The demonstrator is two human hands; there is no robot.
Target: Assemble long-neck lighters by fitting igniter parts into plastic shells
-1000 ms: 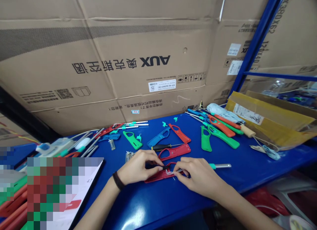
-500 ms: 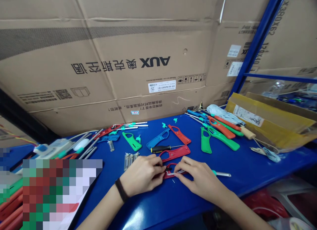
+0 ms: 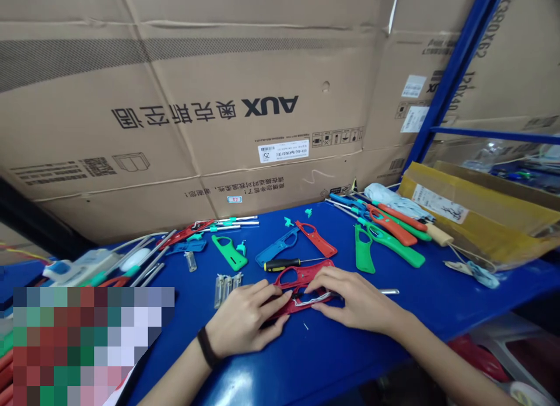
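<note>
A red lighter casing half (image 3: 283,308) lies on the blue table with a thin white wire (image 3: 301,303) along it. My left hand (image 3: 245,315) grips its left end between thumb and fingers. My right hand (image 3: 350,292) curls over its right end, thumb below the wire and forefinger above; the fingertips' exact contact is partly hidden. A metal tube (image 3: 389,291) sticks out beyond my right hand. Just behind lies another red casing half (image 3: 301,274), and behind that a black-and-yellow screwdriver (image 3: 282,265).
Loose casing halves, blue (image 3: 277,247), red (image 3: 315,238) and green (image 3: 364,248), lie farther back. Clear fuel tanks (image 3: 227,289) stand beside my left hand. Lighters (image 3: 389,222) are piled at right by a cardboard box (image 3: 476,213). Metal tubes (image 3: 144,254) lie at left.
My left fingers have spread along the casing's left end. My right hand has shifted slightly right, towards the tube, and more of the white wire now shows between the hands.
</note>
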